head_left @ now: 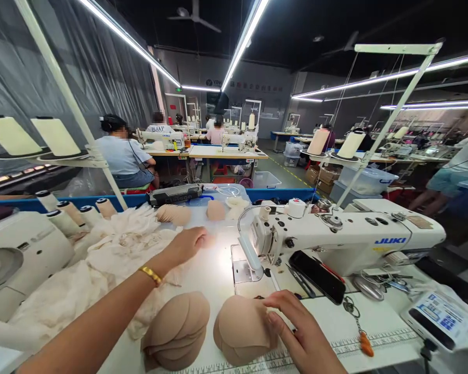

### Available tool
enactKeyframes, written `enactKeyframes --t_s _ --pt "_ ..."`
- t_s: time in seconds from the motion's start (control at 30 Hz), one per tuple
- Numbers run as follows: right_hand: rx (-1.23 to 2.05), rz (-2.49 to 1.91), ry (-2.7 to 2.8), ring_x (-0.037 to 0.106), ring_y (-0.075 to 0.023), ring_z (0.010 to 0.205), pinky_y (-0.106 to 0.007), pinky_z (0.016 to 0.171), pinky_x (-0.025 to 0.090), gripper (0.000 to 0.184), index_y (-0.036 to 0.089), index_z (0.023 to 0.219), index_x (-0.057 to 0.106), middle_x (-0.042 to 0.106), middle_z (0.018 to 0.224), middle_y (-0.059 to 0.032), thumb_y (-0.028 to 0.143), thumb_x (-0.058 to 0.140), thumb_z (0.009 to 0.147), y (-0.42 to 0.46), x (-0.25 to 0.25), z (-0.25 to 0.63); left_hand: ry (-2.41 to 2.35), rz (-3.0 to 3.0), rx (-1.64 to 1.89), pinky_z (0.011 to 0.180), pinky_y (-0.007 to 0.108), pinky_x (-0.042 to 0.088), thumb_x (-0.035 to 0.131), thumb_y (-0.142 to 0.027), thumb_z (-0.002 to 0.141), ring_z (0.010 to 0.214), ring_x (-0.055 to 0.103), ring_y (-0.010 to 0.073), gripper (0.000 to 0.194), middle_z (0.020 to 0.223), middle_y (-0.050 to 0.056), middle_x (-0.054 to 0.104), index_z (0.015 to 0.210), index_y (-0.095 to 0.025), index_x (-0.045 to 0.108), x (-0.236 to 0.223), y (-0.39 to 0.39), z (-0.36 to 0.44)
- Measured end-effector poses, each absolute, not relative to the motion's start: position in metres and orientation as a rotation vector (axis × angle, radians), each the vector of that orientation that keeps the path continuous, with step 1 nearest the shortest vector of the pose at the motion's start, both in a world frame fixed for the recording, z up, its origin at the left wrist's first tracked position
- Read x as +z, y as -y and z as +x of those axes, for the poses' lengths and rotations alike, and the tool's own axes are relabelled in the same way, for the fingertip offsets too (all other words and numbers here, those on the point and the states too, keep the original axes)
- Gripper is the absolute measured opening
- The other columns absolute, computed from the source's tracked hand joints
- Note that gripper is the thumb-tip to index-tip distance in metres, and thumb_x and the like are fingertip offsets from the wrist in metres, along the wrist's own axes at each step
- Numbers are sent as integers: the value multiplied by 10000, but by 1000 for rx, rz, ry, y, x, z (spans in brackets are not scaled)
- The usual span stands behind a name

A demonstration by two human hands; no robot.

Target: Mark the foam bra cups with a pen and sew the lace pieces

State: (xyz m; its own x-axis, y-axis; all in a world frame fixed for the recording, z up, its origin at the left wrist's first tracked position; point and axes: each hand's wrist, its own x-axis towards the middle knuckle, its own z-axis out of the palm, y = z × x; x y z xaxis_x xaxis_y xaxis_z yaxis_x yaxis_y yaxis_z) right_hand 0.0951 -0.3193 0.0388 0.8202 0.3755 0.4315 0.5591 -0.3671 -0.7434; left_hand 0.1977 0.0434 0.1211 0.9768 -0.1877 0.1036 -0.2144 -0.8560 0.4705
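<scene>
Two stacks of beige moulded bra cups lie on the white sewing table near me. My right hand point(302, 330) is at the right-hand stack of bra cups point(242, 327), thumb and fingertips closed at the top cup's right edge. Left of it sits the other stack of bra cups point(179, 327), its layers fanned. My left hand point(187, 246) reaches forward over the table, fingers curled together; the tips are blurred and what they hold cannot be made out. Ahead of it are more beige cups point(174, 214) and a single beige piece point(216, 210). The sewing machine point(335, 234) stands to the right, its lamp lit.
Crumpled cream fabric point(128, 244) heaps at the left beside several thread cones point(103, 208). A black phone point(317, 277), tweezers point(300, 280) and keys with an orange charm point(365, 343) lie by the machine. A printed ruler point(378, 335) runs along the front. Other people work beyond.
</scene>
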Motion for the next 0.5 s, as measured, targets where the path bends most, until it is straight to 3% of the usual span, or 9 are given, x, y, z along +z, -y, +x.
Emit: enactKeyframes --t_s 0.1,0.27,0.37,0.43,0.5 --pt "-303 -2027 672 738 -244 1103 -333 927 635 196 339 1201 745 745 1164 -68 341 571 1111 333 52 89 294 2424 -40 743 347 481 394 -271 964 830 597 220 235 902 24 644 1003 -209 617 150 -27 150" --pt "-377 -1974 721 709 -258 1207 -370 998 632 274 354 1371 663 734 1258 -78 327 561 1118 322 71 79 229 1870 -406 756 318 495 515 -413 965 852 603 210 251 917 16 664 1030 -213 652 149 36 82" --pt "-321 -1973 804 636 -278 1364 -439 1125 583 380 354 1501 579 669 1435 -99 364 558 1121 308 68 77 273 2078 -242 956 422 532 512 -357 996 1049 655 277 270 1120 76 721 1160 -217 673 122 62 71" --pt "-222 -2024 849 580 -295 1439 -486 1197 532 435 325 1539 563 610 1537 -116 376 581 1108 300 61 80 343 2253 12 1159 511 448 524 -323 1012 1289 598 328 344 1371 114 673 1327 -243 639 108 65 63" --pt "-91 -2098 876 532 -322 1490 -534 1237 487 465 290 1545 578 573 1597 -132 383 607 1090 294 53 86 332 2204 102 1188 501 425 571 -346 1032 1322 575 327 320 1403 94 656 1338 -288 642 99 60 43"
